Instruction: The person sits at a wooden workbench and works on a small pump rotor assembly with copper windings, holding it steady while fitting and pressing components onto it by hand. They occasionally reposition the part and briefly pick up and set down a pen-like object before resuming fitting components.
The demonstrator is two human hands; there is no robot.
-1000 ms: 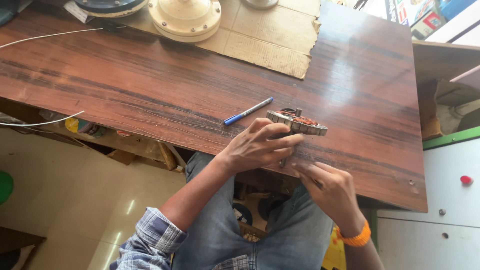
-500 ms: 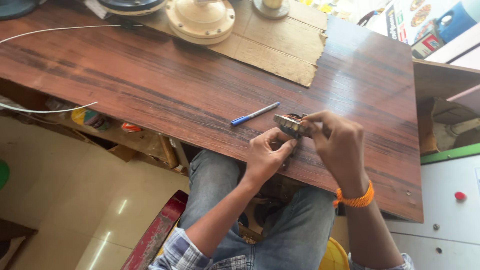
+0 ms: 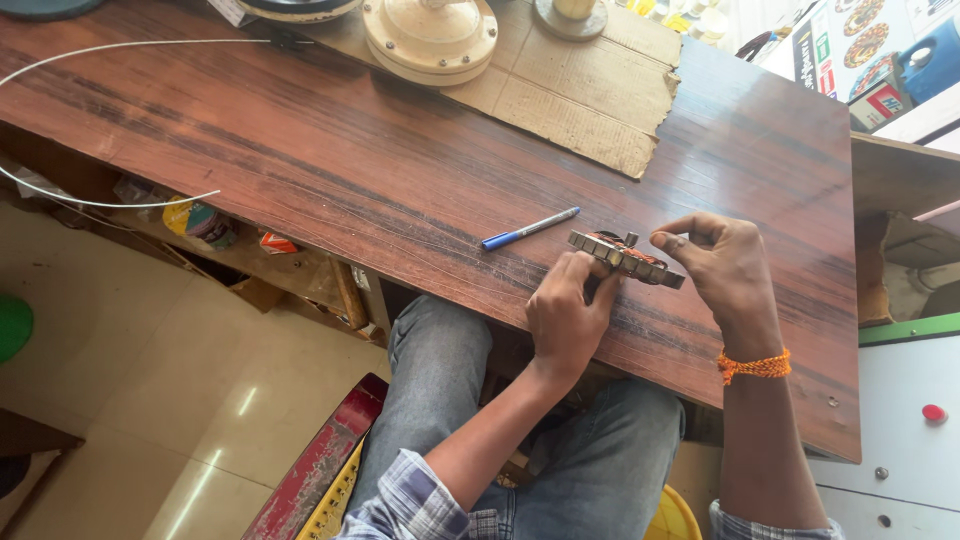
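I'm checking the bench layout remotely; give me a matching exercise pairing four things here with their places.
Things:
1 pen
2 stator
3 cardboard sheet
4 orange band

Places:
A on the right wrist
B under the cream round housing
C between left hand and right hand
D flat on the table, left of the stator

Pairs: 1-D, 2-C, 3-B, 4-A

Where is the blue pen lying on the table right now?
In the head view, the blue pen lies on the wooden table, just left of the motor stator that the left hand grips.
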